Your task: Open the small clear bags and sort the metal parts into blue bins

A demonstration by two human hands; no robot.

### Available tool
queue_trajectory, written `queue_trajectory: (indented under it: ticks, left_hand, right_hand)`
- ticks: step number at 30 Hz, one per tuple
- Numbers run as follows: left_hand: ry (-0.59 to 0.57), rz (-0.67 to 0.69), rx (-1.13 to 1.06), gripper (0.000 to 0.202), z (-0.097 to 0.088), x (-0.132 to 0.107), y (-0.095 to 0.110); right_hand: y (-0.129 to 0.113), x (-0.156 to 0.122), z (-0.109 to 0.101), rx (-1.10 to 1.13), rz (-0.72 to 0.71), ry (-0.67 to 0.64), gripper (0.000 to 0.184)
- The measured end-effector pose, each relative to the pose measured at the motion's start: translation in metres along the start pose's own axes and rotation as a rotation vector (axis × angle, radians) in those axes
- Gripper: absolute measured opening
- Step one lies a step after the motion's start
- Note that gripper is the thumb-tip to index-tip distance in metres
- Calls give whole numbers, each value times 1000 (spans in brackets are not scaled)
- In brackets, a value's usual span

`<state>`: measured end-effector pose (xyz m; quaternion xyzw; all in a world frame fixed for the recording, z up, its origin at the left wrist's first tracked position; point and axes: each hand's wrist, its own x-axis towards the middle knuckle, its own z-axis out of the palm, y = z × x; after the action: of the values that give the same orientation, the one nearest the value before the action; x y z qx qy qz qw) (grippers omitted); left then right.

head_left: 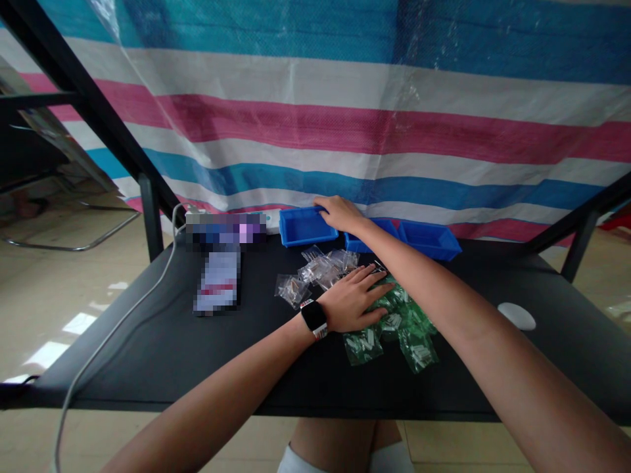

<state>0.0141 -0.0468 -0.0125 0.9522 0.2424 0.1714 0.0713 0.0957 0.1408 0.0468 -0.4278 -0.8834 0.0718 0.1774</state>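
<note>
My left hand (352, 302), with a watch on its wrist, lies flat with spread fingers over the small plastic bags. Under and beyond its fingers are green bags (418, 348) holding small white pieces. Left of these are clear bags (293, 289) with small metal-looking parts, too small to name. My right arm crosses over to the back of the table. There my right hand (340, 213) is closed on the right back corner of a blue plastic bin (308, 226). Two more blue compartments (428, 240) stand to its right, partly behind my right forearm.
The black table (162, 355) has dark metal frame bars (106, 125) at its sides. A striped plastic sheet (315, 125) hangs behind it. A pale cable (133, 299) runs down the left side. Blurred-out items (219, 279) lie at left, a white oval object (516, 316) at right.
</note>
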Motion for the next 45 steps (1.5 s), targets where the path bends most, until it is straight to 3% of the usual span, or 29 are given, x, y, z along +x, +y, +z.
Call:
queue_trajectory:
  ticks: [10, 17, 32, 35, 39, 41, 45]
  left_hand:
    - [19, 32, 34, 60, 2, 0, -1]
    - [23, 36, 32, 56, 2, -1, -1]
    - [17, 23, 43, 56, 4, 0, 0]
    - [11, 11, 43, 55, 3, 0, 0]
    - [11, 18, 42, 55, 1, -1, 0]
    - [12, 20, 42, 55, 1, -1, 0]
    - [4, 16, 27, 56, -2, 0, 0]
  right_hand:
    - [5, -10, 4, -116, -42, -164, 35]
    - [-6, -10, 2, -237, 93, -201, 38]
    - [-2, -9, -2, -232, 111, -206, 39]
    - [-1, -12, 3, -165, 116, -152, 42]
    - [-9, -26, 8, -42, 120, 40, 38]
    - [-15, -39, 7, -6, 76, 131, 33]
    - [-23, -71, -2, 58, -64, 161, 38]
